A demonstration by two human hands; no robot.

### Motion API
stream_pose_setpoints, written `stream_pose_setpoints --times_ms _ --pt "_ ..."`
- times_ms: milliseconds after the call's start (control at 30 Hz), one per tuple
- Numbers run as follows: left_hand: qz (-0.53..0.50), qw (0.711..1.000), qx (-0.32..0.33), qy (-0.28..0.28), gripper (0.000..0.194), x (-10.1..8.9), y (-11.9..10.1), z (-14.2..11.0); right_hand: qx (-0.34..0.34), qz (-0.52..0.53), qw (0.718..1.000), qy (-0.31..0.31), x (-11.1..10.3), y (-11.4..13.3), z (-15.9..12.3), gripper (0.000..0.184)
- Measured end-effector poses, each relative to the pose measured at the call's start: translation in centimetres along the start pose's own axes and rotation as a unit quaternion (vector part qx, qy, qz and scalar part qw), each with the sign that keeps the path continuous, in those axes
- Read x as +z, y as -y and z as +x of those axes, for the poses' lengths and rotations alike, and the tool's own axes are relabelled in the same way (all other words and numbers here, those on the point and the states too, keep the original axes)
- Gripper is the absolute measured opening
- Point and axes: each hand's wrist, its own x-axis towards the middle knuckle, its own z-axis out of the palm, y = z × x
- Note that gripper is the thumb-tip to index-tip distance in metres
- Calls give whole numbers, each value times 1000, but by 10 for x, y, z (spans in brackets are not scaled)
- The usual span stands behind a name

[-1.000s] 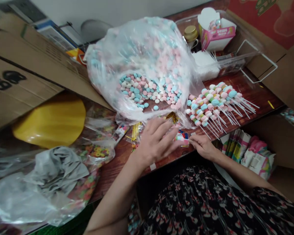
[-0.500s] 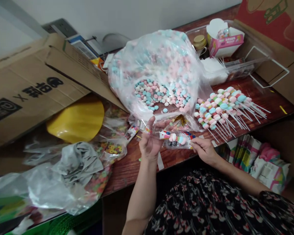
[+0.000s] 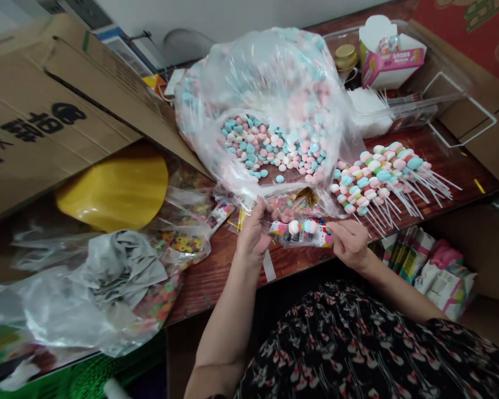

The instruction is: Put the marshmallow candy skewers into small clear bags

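Note:
In front of me a short candy skewer (image 3: 302, 226) of white, pink and blue marshmallow-like pieces is stretched between my two hands. Printed clear wrappers (image 3: 301, 239) show around and under it; whether the candy lies inside one I cannot tell. My left hand (image 3: 254, 233) is closed at the left end, its fingertips on clear plastic. At the other end my right hand (image 3: 350, 243) pinches the skewer, and its fingers hide the stick. Just beyond my hands lies a clear bag of colourful gummies (image 3: 303, 202).
A big open plastic bag (image 3: 266, 61) of pastel candies stands behind. Finished-looking candy skewers (image 3: 382, 177) are piled on the right. Cardboard box (image 3: 45, 111), yellow sheet (image 3: 116, 191) and grey cloth (image 3: 120, 266) sit left. A clear bin (image 3: 432, 94) is at the back right.
My right hand has shifted slightly right, and my left hand's fingers have drawn closer together. The skewer now lies more level over the printed wrappers. The view has shifted a little.

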Motion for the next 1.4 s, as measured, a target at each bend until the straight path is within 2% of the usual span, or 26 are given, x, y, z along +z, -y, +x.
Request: stream_pose_setpoints --times_ms 167,300,367,500,567,733,833,933,1033,1100,1133,1167,1233,1300,1400 --pt "-78 995 41 -45 44 6 10 4 -3 28 1000 2 7 10 2 17" --pt "-122 987 94 -40 44 12 17 10 76 137 988 8 11 22 -1 16" --pt "-141 982 120 -37 45 15 19 12 84 152 985 13 11 25 -5 17" --pt "-141 979 146 -23 47 19 22 13 4 85 996 22 13 21 -12 19" --pt "-125 981 148 -8 48 20 23 12 -3 57 998 23 14 16 -14 20" --pt "-80 988 126 27 48 21 24 4 25 -9 998 57 16 1 -18 22" --pt "-75 989 120 36 48 20 25 3 88 25 992 84 13 -2 -18 18" --pt "-81 988 125 49 48 22 28 6 193 163 962 98 7 4 -14 16" --pt "-80 986 131 67 49 25 31 10 298 307 896 120 2 14 -8 20" --pt "-77 985 136 68 50 27 33 10 336 359 860 138 -1 19 -7 24" --pt "-74 986 136 69 50 28 33 10 339 362 856 147 -2 20 -7 25" --pt "-70 986 133 72 51 28 34 9 330 346 865 152 -2 20 -8 24" --pt "-57 987 123 84 52 28 33 7 275 263 915 135 -2 15 -11 20" --pt "-39 989 108 94 52 26 33 6 194 155 964 91 -1 8 -14 16" --pt "-31 991 93 87 53 23 33 6 111 65 991 43 1 -2 -16 20"
